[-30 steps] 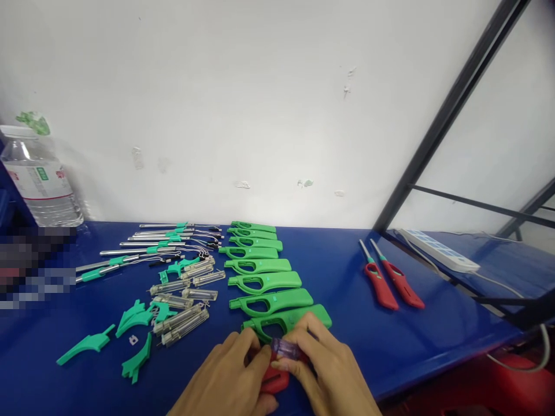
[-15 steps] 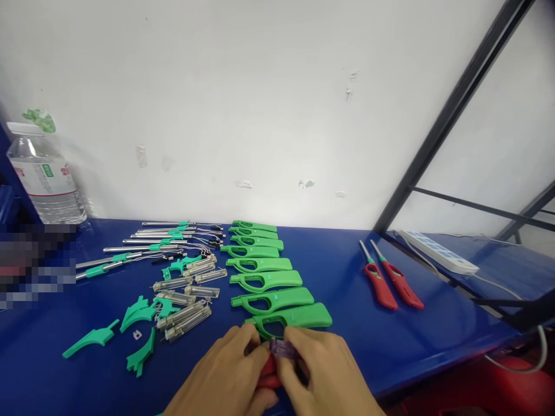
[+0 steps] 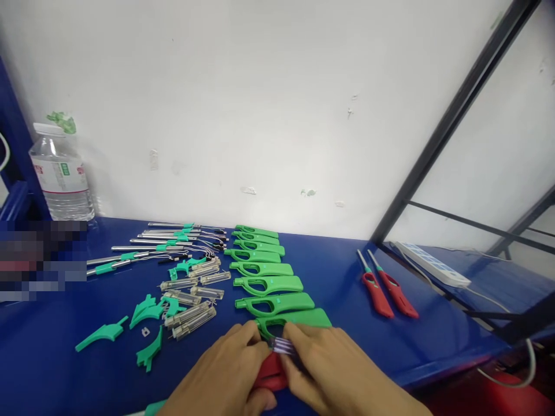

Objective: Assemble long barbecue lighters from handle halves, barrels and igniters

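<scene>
My left hand (image 3: 229, 370) is closed around a red lighter casing (image 3: 271, 375) at the bottom centre. Above it, my right hand (image 3: 329, 364) pinches a purple see-through piece (image 3: 284, 346) against the casing's upper end; its far end is hidden by the fingers. Both hands nearly meet, just in front of the nearest green lighter casing (image 3: 303, 317). By my left wrist, part of a teal-collared metal tube (image 3: 154, 408) shows. Clear fuel tanks (image 3: 195, 323) and teal triggers (image 3: 104, 333) lie to the left of my hands.
Several green casings (image 3: 269, 284) lie in a column on the blue table (image 3: 338, 277). Metal lighter tubes (image 3: 151, 248) with wires lie behind the tanks. Two red lighters (image 3: 379, 294) and a power strip (image 3: 433, 266) are at right. A water bottle (image 3: 63, 179) stands by the wall.
The camera view has turned slightly left, so the table things sit a little differently in it. My hands stay together on the red casing, and more of my right forearm shows.
</scene>
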`<state>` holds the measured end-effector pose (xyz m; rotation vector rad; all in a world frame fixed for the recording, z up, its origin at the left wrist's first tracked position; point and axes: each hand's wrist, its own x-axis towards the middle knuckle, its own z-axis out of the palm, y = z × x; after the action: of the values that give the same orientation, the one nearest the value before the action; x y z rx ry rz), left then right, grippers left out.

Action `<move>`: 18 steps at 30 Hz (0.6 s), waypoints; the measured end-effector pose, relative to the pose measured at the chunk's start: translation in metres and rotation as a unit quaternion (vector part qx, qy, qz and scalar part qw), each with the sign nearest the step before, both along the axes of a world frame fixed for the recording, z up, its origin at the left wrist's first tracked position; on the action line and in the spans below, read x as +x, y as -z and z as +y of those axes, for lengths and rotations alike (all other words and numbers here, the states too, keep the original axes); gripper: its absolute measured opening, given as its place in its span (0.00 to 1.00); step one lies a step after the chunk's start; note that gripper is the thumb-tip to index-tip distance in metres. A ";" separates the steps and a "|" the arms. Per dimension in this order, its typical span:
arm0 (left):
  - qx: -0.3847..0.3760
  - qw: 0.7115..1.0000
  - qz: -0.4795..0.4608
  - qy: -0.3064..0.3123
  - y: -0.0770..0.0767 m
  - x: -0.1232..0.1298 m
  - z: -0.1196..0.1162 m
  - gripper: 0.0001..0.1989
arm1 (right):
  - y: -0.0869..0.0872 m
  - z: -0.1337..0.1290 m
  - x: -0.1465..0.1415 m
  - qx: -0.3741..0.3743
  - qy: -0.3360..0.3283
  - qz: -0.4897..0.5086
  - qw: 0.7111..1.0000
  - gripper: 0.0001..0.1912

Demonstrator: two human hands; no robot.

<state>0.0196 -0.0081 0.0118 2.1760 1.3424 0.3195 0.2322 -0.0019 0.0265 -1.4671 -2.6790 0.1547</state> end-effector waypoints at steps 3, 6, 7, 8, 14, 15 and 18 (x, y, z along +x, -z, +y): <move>0.011 1.000 -0.001 -0.005 -0.002 0.000 0.000 0.20 | -0.005 -0.004 0.014 0.002 0.016 0.108 0.994 0.07; 0.014 1.000 0.001 -0.004 0.001 -0.001 -0.001 0.22 | -0.004 -0.011 0.027 0.010 0.059 0.221 0.974 0.12; 0.019 1.000 0.002 -0.004 0.003 -0.002 -0.002 0.23 | -0.002 -0.013 0.030 0.008 0.070 0.243 0.968 0.14; 0.026 1.000 0.002 -0.003 0.006 -0.003 -0.002 0.24 | 0.000 -0.016 0.032 0.003 0.077 0.257 0.963 0.15; 0.054 0.998 0.018 0.014 0.013 -0.005 -0.001 0.26 | 0.007 -0.024 0.024 -0.022 0.091 0.251 0.963 0.12; 0.048 0.998 0.025 0.012 0.012 -0.005 0.000 0.25 | 0.007 -0.024 0.021 -0.026 0.093 0.246 0.964 0.12; 0.028 0.999 0.033 0.005 0.008 -0.002 0.002 0.22 | 0.008 -0.021 0.011 -0.043 0.091 0.232 0.967 0.14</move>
<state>0.0178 -0.0063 0.0036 2.2557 1.3741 0.2858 0.2427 -0.0233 0.0183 -1.4700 -2.1795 0.5351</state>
